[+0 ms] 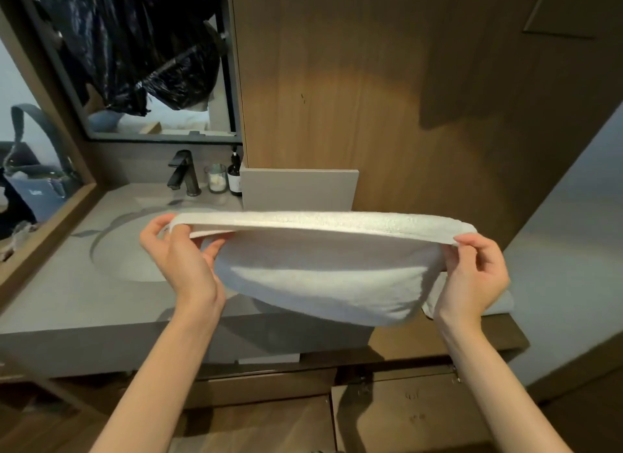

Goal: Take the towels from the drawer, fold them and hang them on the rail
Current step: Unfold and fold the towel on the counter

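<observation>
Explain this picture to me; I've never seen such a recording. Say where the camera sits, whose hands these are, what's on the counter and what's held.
There is no machine: a person wears one camera on the head, looking down at their own hands. The left hand and right hand each pinch an upper end of a white towel, which sags between them above a grey counter. A sink is set into it; behind stand a black tap, a glass and a dark bottle.
</observation>
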### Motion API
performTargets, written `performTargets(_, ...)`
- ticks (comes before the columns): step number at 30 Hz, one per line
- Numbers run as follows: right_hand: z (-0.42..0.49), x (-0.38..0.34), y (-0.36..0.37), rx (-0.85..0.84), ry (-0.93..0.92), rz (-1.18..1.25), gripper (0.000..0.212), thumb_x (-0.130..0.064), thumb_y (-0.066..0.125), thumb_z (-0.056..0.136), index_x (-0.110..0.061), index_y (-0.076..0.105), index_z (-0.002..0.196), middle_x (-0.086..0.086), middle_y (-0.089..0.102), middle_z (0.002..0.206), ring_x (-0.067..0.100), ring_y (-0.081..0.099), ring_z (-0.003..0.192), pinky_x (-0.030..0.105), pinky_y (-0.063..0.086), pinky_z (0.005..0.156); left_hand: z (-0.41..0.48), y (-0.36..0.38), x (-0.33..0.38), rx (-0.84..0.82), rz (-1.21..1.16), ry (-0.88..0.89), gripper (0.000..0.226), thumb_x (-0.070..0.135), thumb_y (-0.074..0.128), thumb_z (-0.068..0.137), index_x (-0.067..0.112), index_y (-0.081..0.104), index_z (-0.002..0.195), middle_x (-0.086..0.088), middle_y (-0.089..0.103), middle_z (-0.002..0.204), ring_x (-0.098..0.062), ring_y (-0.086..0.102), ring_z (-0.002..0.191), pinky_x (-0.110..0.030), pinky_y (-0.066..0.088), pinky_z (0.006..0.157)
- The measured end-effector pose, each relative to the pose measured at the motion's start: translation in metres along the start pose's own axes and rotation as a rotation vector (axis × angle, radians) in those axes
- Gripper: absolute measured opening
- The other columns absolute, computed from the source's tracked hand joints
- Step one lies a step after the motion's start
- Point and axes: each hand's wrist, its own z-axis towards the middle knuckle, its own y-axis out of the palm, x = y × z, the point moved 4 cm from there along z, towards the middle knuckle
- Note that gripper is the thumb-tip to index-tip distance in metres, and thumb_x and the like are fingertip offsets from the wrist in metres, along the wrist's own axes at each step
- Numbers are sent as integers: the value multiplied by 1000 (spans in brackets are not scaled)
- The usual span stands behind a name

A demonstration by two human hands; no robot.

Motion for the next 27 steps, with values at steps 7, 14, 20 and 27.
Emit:
performTargets(7,-19,56,-8,28,467,-77,25,-2,51,96,-17,67,83,-3,64,95,20,63,99,24,57,80,12,-37,-72,25,168,-295,22,-4,39,96,16,44,103,-19,49,125,-31,60,103,-29,59,55)
performTargets(14,-37,138,-20,95,1041,-146,21,10,53,91,-2,62,106,25,54,129,33,62,97,29,57,65,33,-83,-155,110,373,-1003,41,0,30,103,18,56,129,-15,54,125,-32,58,110,-21,55,59)
performTargets(20,-12,176,6,96,1197,-36,15,3,56,93,-7,64,84,21,56,128,33,59,108,29,58,57,80,-57,-154,-12,384,-967,40,-13,36,96,3,58,125,-16,54,99,-30,58,90,-25,39,106)
performTargets(27,22,218,65,81,1367,198,47,-36,56,93,-12,53,133,8,43,146,26,44,133,5,51,60,135,-23,-171,39,207,-902,41,2,49,98,13,52,137,-1,48,135,-18,46,123,-16,20,112)
